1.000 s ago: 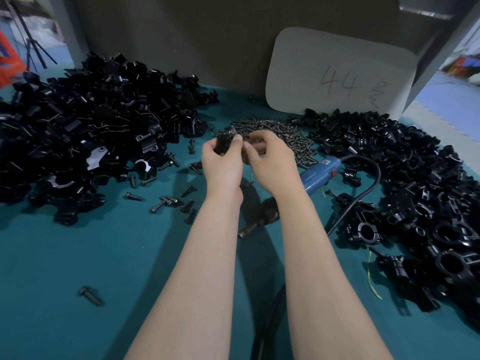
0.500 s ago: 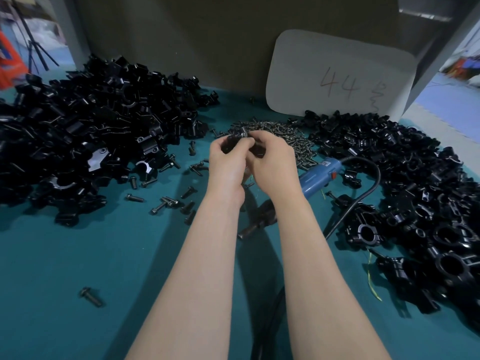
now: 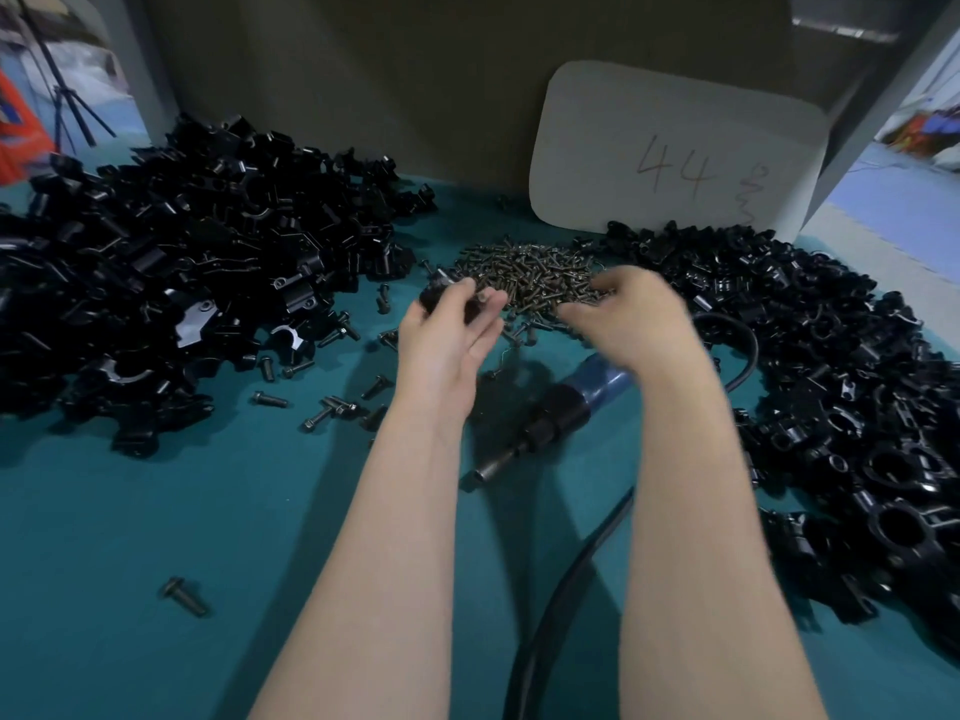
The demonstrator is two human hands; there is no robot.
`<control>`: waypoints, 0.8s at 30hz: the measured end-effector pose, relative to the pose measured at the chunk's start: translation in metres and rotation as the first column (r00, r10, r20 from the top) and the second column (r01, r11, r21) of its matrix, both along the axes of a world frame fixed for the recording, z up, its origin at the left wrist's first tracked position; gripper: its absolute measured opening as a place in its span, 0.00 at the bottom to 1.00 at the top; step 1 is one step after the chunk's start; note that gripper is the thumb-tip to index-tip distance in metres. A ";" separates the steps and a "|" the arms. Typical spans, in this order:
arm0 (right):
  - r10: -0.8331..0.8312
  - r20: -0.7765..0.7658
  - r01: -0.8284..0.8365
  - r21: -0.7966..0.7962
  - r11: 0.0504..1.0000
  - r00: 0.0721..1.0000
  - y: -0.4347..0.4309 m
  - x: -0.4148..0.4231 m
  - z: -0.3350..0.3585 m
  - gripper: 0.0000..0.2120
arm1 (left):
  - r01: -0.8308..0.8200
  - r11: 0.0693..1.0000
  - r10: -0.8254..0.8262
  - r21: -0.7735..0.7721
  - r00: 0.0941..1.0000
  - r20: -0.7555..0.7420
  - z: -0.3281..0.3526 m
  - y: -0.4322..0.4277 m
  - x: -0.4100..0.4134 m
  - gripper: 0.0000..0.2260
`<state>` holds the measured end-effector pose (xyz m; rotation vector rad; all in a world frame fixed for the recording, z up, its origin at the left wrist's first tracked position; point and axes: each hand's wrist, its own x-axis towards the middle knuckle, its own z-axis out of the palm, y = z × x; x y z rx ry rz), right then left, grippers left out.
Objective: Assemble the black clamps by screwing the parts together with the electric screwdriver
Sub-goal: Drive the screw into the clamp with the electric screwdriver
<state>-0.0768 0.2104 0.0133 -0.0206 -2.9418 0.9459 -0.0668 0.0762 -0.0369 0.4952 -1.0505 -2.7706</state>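
Head view: screws point(image 3: 530, 272) heaped mid-surface point(image 3: 156, 537), and that heap is our marker. At its left edge the left hand point(image 3: 447, 335) pinches a black clamp point(image 3: 439, 298) between thumb and fingers. Over the heap's right edge comes the right hand point(image 3: 628, 314), blurred, fingers bent down toward the screws; can't tell whether it grips one. Nearer than the heap, the screwdriver point(image 3: 566, 407) lies on the surface beneath the right wrist, untouched. Left of the heap sits the left pile point(image 3: 182, 304) of clamp parts, right of it the right pile point(image 3: 831, 381). Behind the heap stands a card point(image 3: 675, 153) marked 44.
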 end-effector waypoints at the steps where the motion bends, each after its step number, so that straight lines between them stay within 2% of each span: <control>1: -0.101 0.056 0.102 -0.001 0.995 0.993 0.012 0.000 0.000 0.30 | 0.000 0.994 0.000 0.108 1.000 0.003 0.000 -0.004 0.000 0.03; 3: -0.190 0.224 0.182 0.057 0.982 0.956 0.023 0.001 -0.004 0.35 | 0.001 0.958 -0.006 0.285 1.000 0.016 0.002 -0.008 0.002 0.03; 5: -0.195 0.314 0.168 0.111 0.979 0.929 0.022 0.001 -0.012 0.38 | -0.004 0.936 -0.007 0.351 1.000 0.030 0.003 -0.008 0.003 0.03; 7: -0.196 0.319 0.166 0.117 0.979 0.927 0.015 0.000 -0.017 0.40 | -0.004 0.931 -0.009 0.364 0.999 0.034 0.004 -0.006 0.004 0.02; 11: -0.254 0.261 0.233 0.108 0.966 0.931 0.008 -0.003 -0.026 0.33 | 0.001 0.923 -0.013 0.385 0.999 0.029 0.004 -0.007 0.004 0.15; 14: -0.258 0.184 0.258 0.022 0.966 0.949 0.011 -0.005 -0.023 0.37 | -0.012 0.946 -0.005 0.325 0.999 0.052 0.001 -0.008 0.003 0.22; 15: -0.260 0.145 0.268 -0.043 0.962 0.955 0.013 -0.005 -0.020 0.40 | -0.018 0.960 0.000 0.280 0.998 0.064 -0.001 -0.008 0.002 0.22; 17: -0.274 0.079 0.285 -0.286 0.915 0.958 0.019 -0.008 -0.010 0.41 | -0.038 0.991 0.029 0.129 0.997 0.076 -0.007 -0.007 0.001 0.13; 18: -0.284 0.054 0.277 -0.455 0.846 0.957 0.019 -0.007 -0.005 0.37 | -0.058 0.998 0.056 0.019 0.995 0.084 -0.009 -0.006 0.000 0.07; 19: -0.280 0.042 0.241 -0.641 0.729 0.959 0.018 -0.005 0.001 0.31 | -0.089 0.992 0.097 -0.090 0.992 0.086 -0.011 -0.005 0.001 0.04; 21: -0.247 0.054 0.146 -0.918 0.369 0.967 0.014 -0.001 0.008 0.14 | -0.168 0.948 0.192 -0.269 0.979 0.067 -0.014 -0.003 0.001 0.08; 22: -0.231 0.075 0.121 -0.974 0.193 0.970 0.011 0.000 0.009 0.09 | -0.197 0.920 0.230 -0.339 0.971 0.058 -0.016 -0.004 0.001 0.09; 24: -0.206 0.130 0.120 -0.991 -0.060 0.970 0.005 -0.001 0.005 0.06 | -0.209 0.878 0.257 -0.430 0.965 0.056 -0.019 -0.006 0.000 0.10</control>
